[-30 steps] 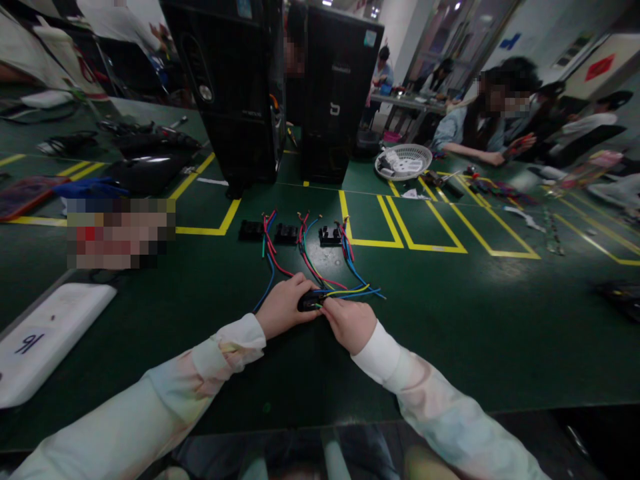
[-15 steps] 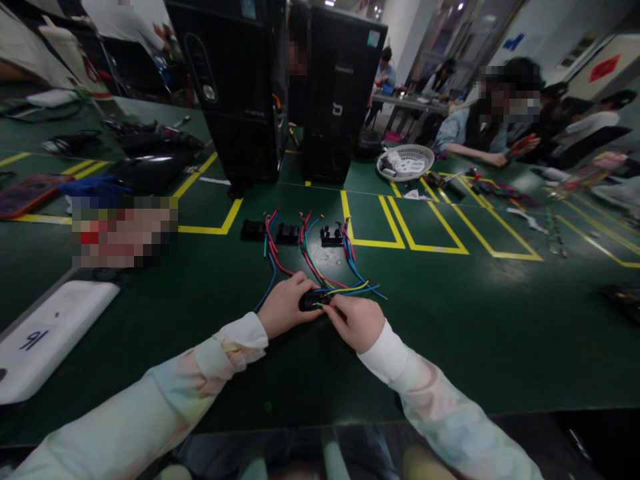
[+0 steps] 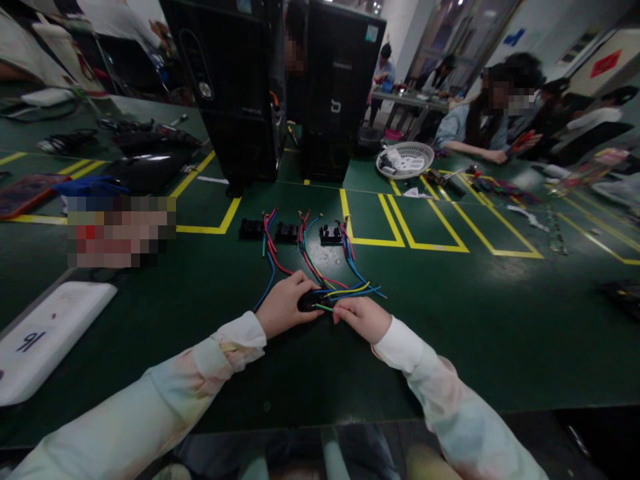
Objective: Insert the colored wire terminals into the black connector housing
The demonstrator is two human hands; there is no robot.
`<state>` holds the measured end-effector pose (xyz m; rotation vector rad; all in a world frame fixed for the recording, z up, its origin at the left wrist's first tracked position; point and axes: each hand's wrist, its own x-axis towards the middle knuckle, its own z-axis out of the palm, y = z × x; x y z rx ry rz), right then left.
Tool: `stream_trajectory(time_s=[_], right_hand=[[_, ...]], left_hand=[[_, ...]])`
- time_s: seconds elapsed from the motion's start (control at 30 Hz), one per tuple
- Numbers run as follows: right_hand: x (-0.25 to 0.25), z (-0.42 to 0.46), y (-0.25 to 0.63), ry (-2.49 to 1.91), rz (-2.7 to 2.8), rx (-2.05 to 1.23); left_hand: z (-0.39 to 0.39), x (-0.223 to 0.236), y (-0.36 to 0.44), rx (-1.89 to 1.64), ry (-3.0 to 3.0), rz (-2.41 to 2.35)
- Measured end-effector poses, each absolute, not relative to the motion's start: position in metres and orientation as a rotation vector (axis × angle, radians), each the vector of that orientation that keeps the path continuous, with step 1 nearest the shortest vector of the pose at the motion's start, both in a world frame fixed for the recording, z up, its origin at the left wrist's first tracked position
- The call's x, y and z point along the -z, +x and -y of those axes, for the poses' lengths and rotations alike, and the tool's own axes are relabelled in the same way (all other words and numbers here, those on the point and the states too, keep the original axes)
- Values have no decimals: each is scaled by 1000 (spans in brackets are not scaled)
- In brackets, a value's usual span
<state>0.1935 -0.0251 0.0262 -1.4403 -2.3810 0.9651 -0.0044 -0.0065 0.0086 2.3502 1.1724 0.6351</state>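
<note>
My left hand (image 3: 285, 307) is closed round a small black connector block (image 3: 311, 301) on the green table mat (image 3: 450, 320). My right hand (image 3: 361, 316) pinches a thin green wire (image 3: 325, 307) at the block's right end. Red, blue, yellow and green wires (image 3: 345, 288) fan out from the block toward three more black connector blocks (image 3: 287, 232) lying in a row farther back, each with its own coloured wires.
Two tall black cases (image 3: 280, 87) stand behind the row. A white basket (image 3: 404, 160) sits back right, a white board (image 3: 45, 337) at the left edge. Yellow tape lines (image 3: 425, 233) mark the mat. Other people sit at the far right (image 3: 500, 113).
My right hand has shifted a little to the right, drawing the green wire out from the block's end. My left hand has stayed on the block.
</note>
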Motion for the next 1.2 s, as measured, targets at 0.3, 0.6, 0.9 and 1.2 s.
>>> stream_trajectory(time_s=[0.3, 0.6, 0.9, 1.2], right_hand=[[-22, 42, 180, -1789, 2484, -419], [-19, 49, 174, -1792, 2564, 10], [-23, 45, 169, -1640, 2589, -142], [-26, 50, 161, -1581, 2595, -21]], left_hand=[[6, -9, -5, -636, 2351, -1153], [6, -10, -6, -658, 2306, -1176], [7, -10, -4, -651, 2331, -1223], [6, -9, -4, -588, 2377, -1224]])
